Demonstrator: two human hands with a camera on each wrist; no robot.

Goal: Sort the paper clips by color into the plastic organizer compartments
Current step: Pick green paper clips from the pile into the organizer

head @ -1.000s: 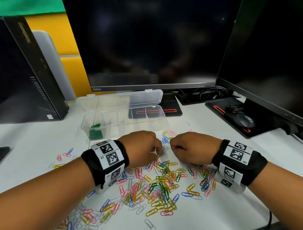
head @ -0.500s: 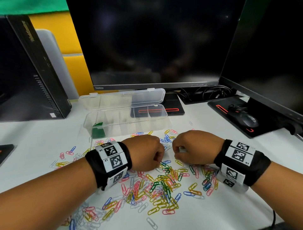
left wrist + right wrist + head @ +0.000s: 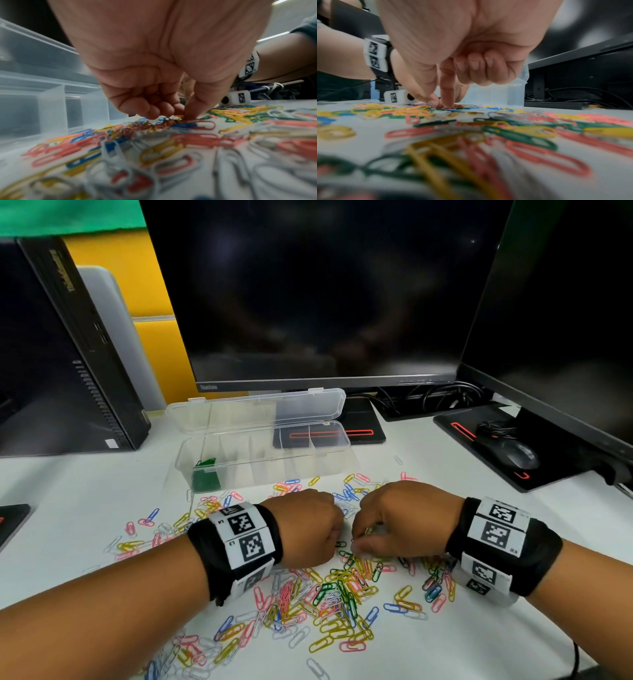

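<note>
Coloured paper clips (image 3: 339, 594) lie scattered in a heap on the white desk. Behind them stands the clear plastic organizer (image 3: 274, 470), lid open, with green clips (image 3: 205, 470) in its leftmost compartment. My left hand (image 3: 337, 537) is curled, knuckles up; in the left wrist view its thumb and fingertips (image 3: 180, 115) pinch down on a clip at the heap's far edge. My right hand (image 3: 358, 546) faces it closely. Its thumb and index tips (image 3: 442, 104) pinch a green clip on the desk, the other fingers curled in. The organizer (image 3: 496, 94) shows behind them.
A dark monitor (image 3: 325, 302) stands behind the organizer and a second one (image 3: 565, 337) at right. A mouse (image 3: 517, 455) lies on a black pad at right, with cables behind it. A small black computer (image 3: 68, 354) stands at left. Loose clips (image 3: 147, 522) spread leftward.
Both hands have drawn slightly back toward me. The right hand's thumb and index have come down onto the clips between the hands.
</note>
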